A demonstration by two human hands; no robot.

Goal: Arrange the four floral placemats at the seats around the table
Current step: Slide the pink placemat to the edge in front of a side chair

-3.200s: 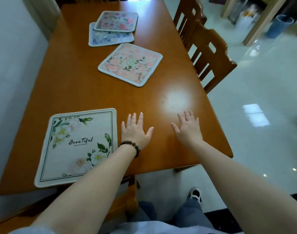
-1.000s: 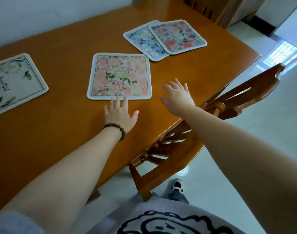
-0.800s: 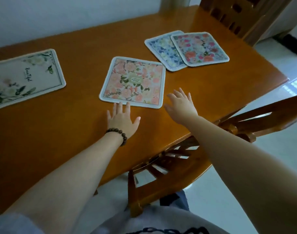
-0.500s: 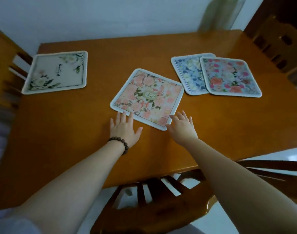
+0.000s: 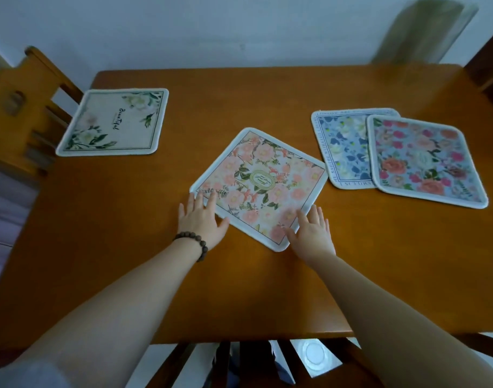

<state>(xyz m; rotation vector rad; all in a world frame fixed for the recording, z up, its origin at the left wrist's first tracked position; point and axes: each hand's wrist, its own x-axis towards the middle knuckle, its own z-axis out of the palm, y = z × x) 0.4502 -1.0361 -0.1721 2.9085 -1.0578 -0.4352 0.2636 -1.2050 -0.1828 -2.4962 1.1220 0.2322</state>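
A pink floral placemat [image 5: 260, 183] lies turned like a diamond in the middle of the wooden table [image 5: 122, 247]. My left hand [image 5: 199, 221], with a bead bracelet on the wrist, lies flat with its fingertips on the mat's left corner. My right hand [image 5: 312, 232] rests flat on the mat's near right edge. A cream placemat with green leaves [image 5: 113, 123] lies at the far left, by a chair. At the right a red-rose placemat [image 5: 424, 161] overlaps a blue floral placemat [image 5: 343, 147].
A wooden chair [image 5: 18, 107] stands at the table's left end. Another chair back [image 5: 267, 362] is tucked under the near edge below me. A dark chair [image 5: 489, 71] shows at the far right corner. A white wall runs along the table's far side.
I have walked from the table's end round to its long side. Both hands have come forward onto the pink placemat's near edges. All the placemats lie where they were.
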